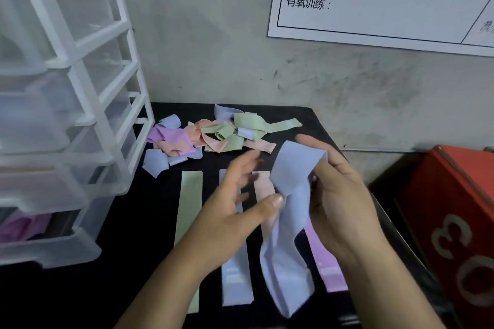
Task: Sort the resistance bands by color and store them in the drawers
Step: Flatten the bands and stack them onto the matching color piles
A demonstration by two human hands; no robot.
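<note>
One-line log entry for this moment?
right hand: grips blue band | left hand: thumb touches it | mixed pile: beyond hands, unsorted

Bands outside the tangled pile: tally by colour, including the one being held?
Green band: 1
Blue: 2, the flat blue band and the held blue band
Peach band: 1
Purple band: 1
Total: 5

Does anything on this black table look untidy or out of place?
At the back of the black table, a heap of crumpled green, peach, blue and purple resistance bands lies tangled, colours mixed. The pale blue elastic band gripped by the right hand hangs twisted.
</note>
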